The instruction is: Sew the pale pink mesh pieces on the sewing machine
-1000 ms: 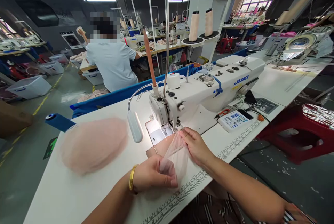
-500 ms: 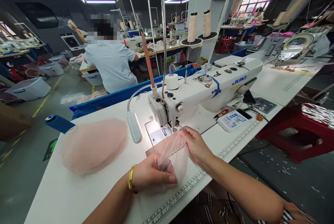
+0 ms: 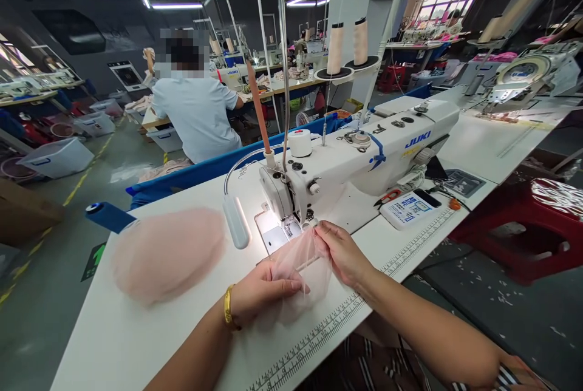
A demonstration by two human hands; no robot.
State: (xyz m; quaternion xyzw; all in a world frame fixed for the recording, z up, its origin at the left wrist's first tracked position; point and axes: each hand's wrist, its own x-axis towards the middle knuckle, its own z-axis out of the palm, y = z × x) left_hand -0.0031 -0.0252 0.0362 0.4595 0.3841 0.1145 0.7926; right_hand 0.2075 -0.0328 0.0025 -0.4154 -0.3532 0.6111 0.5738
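A piece of sheer pale pink fabric [image 3: 306, 263] hangs between my hands, just in front of the needle area of a white sewing machine [image 3: 337, 154]. My right hand [image 3: 339, 251] pinches its upper corner close to the presser foot. Lower and to the left, my left hand [image 3: 268, 291] is closed on the fabric, its thumb lying along the cloth and some fingers behind the sheer layer. A gold bangle [image 3: 229, 307] circles my left wrist. To the left on the table lies a pile of pink sheer fabric [image 3: 168, 254].
A lamp [image 3: 237, 222] stands left of the needle. Red-handled snips [image 3: 387, 198] and a white box [image 3: 410, 209] with a phone on it lie at the right. A ruler strip [image 3: 314, 342] runs along the front edge. Beyond, a co-worker [image 3: 195, 112] sits at another machine.
My left hand has risen slightly toward the needle, its fingers straighter under the fabric. My right hand keeps its pinch in nearly the same place. The co-worker's raised arm has shifted.
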